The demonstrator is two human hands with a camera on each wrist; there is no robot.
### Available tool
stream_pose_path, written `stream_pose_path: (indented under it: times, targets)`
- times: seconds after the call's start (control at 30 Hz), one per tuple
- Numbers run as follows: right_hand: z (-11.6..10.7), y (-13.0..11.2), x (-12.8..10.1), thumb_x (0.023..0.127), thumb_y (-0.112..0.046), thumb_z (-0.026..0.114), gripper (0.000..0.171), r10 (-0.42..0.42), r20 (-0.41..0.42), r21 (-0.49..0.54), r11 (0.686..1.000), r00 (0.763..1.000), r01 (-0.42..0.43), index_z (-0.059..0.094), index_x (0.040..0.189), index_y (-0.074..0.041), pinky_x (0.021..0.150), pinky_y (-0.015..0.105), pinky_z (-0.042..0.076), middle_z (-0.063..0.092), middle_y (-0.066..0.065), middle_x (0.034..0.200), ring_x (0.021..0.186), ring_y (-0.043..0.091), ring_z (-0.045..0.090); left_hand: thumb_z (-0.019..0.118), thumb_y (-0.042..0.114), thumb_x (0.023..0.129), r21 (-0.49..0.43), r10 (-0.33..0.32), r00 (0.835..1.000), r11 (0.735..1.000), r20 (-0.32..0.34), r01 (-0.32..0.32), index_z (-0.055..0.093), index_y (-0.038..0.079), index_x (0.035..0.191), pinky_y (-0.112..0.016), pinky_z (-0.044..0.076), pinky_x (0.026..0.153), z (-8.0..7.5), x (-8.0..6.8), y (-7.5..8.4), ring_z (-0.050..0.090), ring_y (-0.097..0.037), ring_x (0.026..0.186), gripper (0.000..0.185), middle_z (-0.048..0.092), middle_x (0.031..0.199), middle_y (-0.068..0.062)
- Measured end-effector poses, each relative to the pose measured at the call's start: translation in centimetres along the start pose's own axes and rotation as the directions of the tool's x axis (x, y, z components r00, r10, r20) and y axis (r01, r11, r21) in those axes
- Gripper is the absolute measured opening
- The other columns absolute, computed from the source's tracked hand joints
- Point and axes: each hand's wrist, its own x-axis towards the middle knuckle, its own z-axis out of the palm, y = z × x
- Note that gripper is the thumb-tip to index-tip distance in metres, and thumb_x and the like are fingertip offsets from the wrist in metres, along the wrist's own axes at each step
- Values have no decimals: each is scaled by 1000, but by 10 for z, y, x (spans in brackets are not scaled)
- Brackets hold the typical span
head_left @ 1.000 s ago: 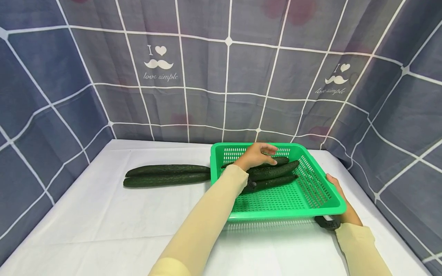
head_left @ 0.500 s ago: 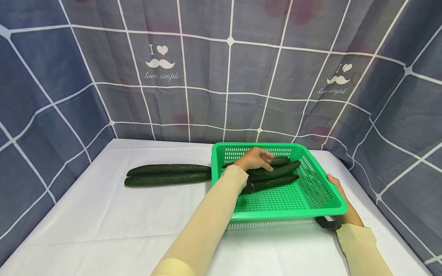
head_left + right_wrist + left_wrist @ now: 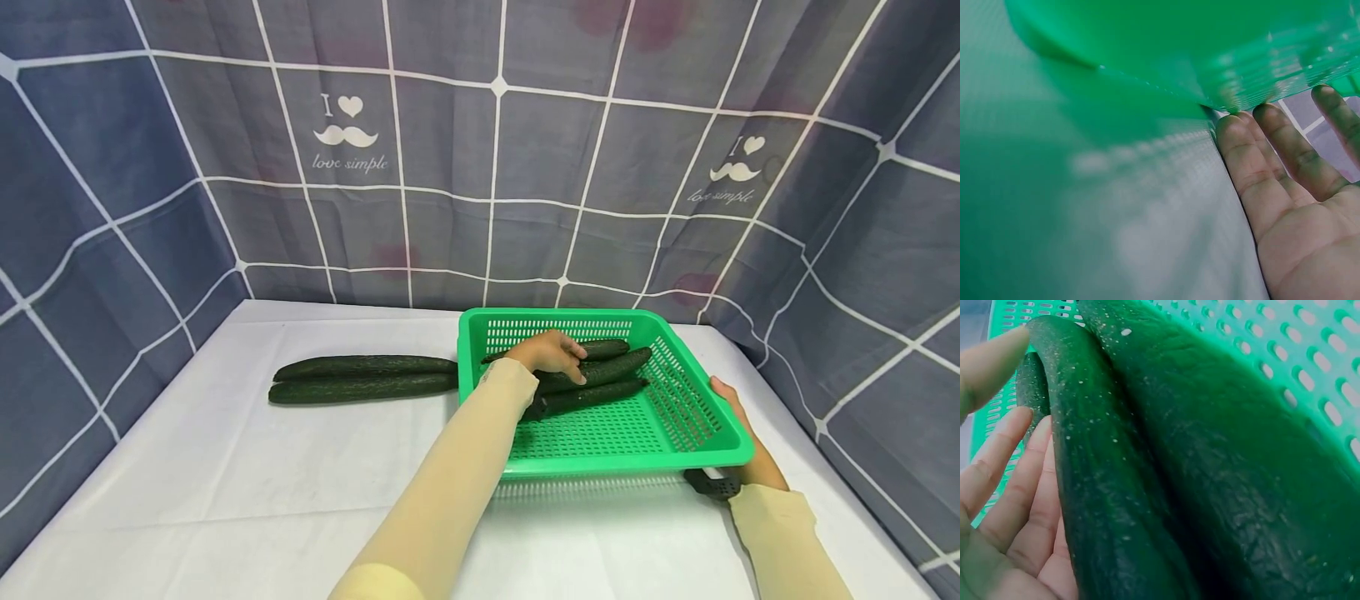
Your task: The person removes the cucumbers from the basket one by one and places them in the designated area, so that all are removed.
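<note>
A green slotted basket [image 3: 622,461] sits on the white table, with three dark cucumbers inside. My left hand [image 3: 551,352] reaches into it, the fingers lying over the middle cucumber [image 3: 615,367]. In the left wrist view the fingers [image 3: 1007,481] lie straight along that cucumber [image 3: 1104,487], the thumb above its end. A second cucumber [image 3: 1241,487] lies beside it on the basket [image 3: 1310,356] floor. My right hand [image 3: 738,425] holds the basket's right rim, thumb on top. Its fingers [image 3: 1254,162] lie under the basket [image 3: 1210,44] edge.
Two long cucumbers [image 3: 363,377] lie side by side on the table just left of the basket. Blue-grey checked cloth walls close in the back and both sides. White tablecloth [image 3: 225,467] stretches to the front left.
My left hand has dropped from above the cucumbers onto them, its fingers bending down over the middle one. The basket and my right hand have stayed put.
</note>
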Motion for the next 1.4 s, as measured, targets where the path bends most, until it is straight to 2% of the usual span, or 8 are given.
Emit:
stream_pose_path:
  times: [0.17, 0.27, 0.37, 0.6, 0.87, 1.1, 1.27, 1.4]
  targets:
    - [1, -1, 1, 114, -46, 15, 68, -2, 7, 19, 1000, 1000, 2, 78, 132, -27, 92, 27, 62, 78, -3, 124, 109, 12, 75, 87, -1, 90, 37, 9, 1000, 999, -19, -8, 74, 7, 135, -39, 53, 112, 2, -3, 2, 67, -22, 124, 47, 74, 131, -6]
    - [1, -1, 1, 114, -46, 15, 68, 2, 17, 22, 1000, 1000, -2, 78, 132, -27, 92, 27, 61, 78, -4, 124, 109, 12, 75, 88, -4, 87, 93, 30, 999, 995, -27, -28, 76, 5, 131, -34, 58, 101, 3, -6, 3, 68, -19, 111, 46, 75, 124, -5]
    - [0, 0, 1, 114, -47, 16, 68, 4, 25, 19, 1000, 1000, -4, 78, 132, -27, 92, 27, 61, 78, -4, 124, 109, 12, 75, 90, -4, 85, 148, 35, 999, 988, -26, -30, 78, 6, 129, -31, 59, 96, 4, -6, 5, 68, -17, 107, 46, 75, 122, -4]
    - [-2, 0, 2, 114, -48, 21, 63, -2, 9, 6, 1000, 1000, 2, 79, 130, -28, 91, 26, 62, 78, -5, 123, 108, 11, 75, 91, -1, 86, 241, 18, 1000, 970, 3, -18, 78, 11, 132, -35, 58, 102, 6, -5, 6, 67, -20, 122, 50, 74, 131, -3]
    - [0, 0, 3, 113, -50, 20, 63, 11, -51, -55, 998, 999, -13, 79, 128, -33, 91, 26, 61, 78, -8, 120, 104, 8, 75, 85, -2, 91, 282, 13, 999, 959, 46, -25, 72, 13, 142, -36, 57, 105, 4, -8, 9, 62, -23, 134, 55, 69, 144, -4]
    - [1, -2, 3, 114, -48, 18, 67, 28, 41, 69, 997, 999, -31, 77, 133, -27, 94, 29, 61, 77, -3, 125, 111, 13, 74, 81, 0, 96, 330, 33, 996, 942, 88, -60, 69, 14, 146, -35, 55, 107, 2, -9, 10, 60, -23, 139, 53, 66, 149, -5]
    - [2, -3, 4, 114, -49, 18, 65, 16, -4, -10, 1000, 1000, -16, 78, 130, -31, 92, 28, 61, 77, -6, 122, 107, 10, 74, 80, 1, 97, 342, 59, 993, 935, 103, -91, 68, 13, 147, -36, 55, 107, 0, -10, 10, 59, -23, 140, 53, 64, 151, -5]
    - [0, -4, 7, 114, -44, 13, 69, -19, 54, -18, 1000, 998, 20, 77, 134, -28, 93, 26, 61, 77, -4, 124, 108, 11, 75, 79, 3, 98, 362, 68, 992, 927, 108, -103, 68, 15, 149, -37, 56, 107, -1, -13, 10, 57, -24, 142, 53, 62, 154, -4]
